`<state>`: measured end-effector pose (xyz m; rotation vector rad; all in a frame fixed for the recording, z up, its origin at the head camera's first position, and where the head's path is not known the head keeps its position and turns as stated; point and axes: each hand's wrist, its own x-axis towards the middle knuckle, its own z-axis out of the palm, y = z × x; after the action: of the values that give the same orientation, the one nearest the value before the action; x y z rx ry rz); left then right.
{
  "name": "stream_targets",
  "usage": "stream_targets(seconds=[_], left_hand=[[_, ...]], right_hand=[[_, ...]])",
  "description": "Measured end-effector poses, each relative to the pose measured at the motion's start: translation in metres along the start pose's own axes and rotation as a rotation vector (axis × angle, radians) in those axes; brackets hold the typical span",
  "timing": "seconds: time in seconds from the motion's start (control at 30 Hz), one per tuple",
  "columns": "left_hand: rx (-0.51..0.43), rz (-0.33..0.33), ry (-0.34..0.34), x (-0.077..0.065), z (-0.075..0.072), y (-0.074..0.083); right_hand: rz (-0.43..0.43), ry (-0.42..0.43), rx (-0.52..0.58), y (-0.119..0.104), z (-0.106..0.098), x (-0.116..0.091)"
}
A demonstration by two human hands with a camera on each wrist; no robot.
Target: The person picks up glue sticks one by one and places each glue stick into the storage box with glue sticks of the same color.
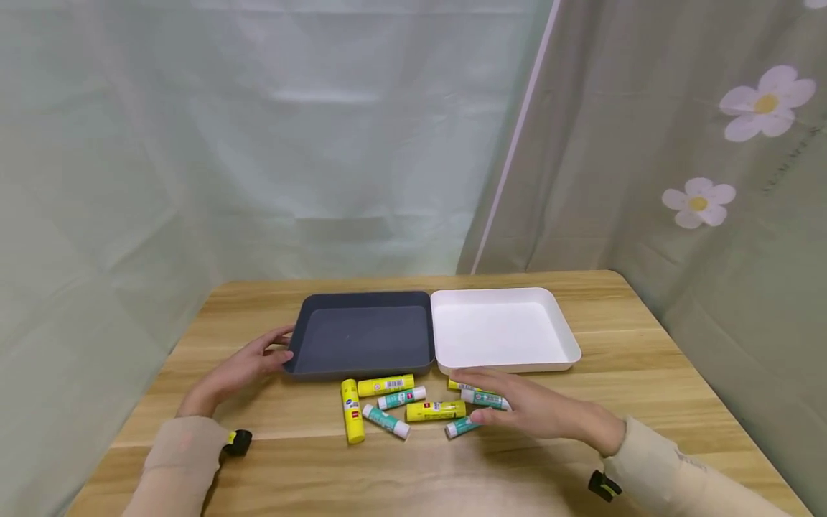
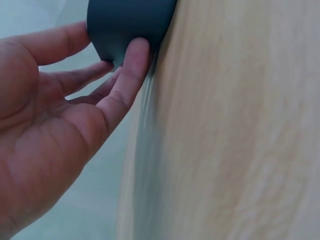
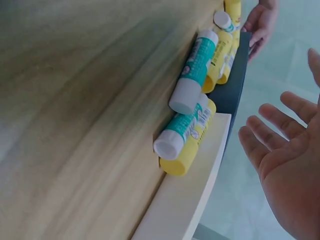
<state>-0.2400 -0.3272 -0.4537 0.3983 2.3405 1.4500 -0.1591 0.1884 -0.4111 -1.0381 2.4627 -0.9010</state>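
Observation:
My left hand [image 1: 242, 366] touches the left side of a dark grey tray [image 1: 362, 337], fingertips against its outer wall near the front corner. In the left wrist view the fingers are extended onto the tray wall [image 2: 130, 22]. My right hand [image 1: 530, 406] hovers with spread fingers over the right end of a group of glue sticks, holding nothing. Some are yellow, like the glue stick lying lengthwise [image 1: 352, 411]; others are teal and white, like the teal glue stick [image 1: 386, 421]. The right hand partly covers a few of them in the head view.
A white tray [image 1: 504, 327] stands right against the dark one, and both show bare bottoms. The glue sticks lie just in front of the trays on a wooden table [image 1: 310, 481]. Curtains [image 1: 362, 143] hang behind and beside the table.

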Motion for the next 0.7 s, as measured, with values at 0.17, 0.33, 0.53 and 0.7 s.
stream_targets(seconds=[0.17, 0.33, 0.53, 0.7], left_hand=[[-0.025, -0.017, 0.011, 0.001, -0.001, 0.0], [-0.03, -0.012, 0.008, 0.002, 0.0, 0.001], [-0.049, -0.002, 0.004, 0.001, 0.001, 0.002], [-0.049, 0.003, 0.012, 0.001, 0.0, -0.002]], right_hand=[[0.009, 0.003, -0.015, 0.001, 0.004, -0.002], [-0.03, 0.036, -0.044, 0.001, 0.008, -0.001], [-0.092, 0.05, -0.081, 0.005, 0.014, 0.002], [-0.111, 0.045, -0.129, 0.007, 0.019, 0.002]])
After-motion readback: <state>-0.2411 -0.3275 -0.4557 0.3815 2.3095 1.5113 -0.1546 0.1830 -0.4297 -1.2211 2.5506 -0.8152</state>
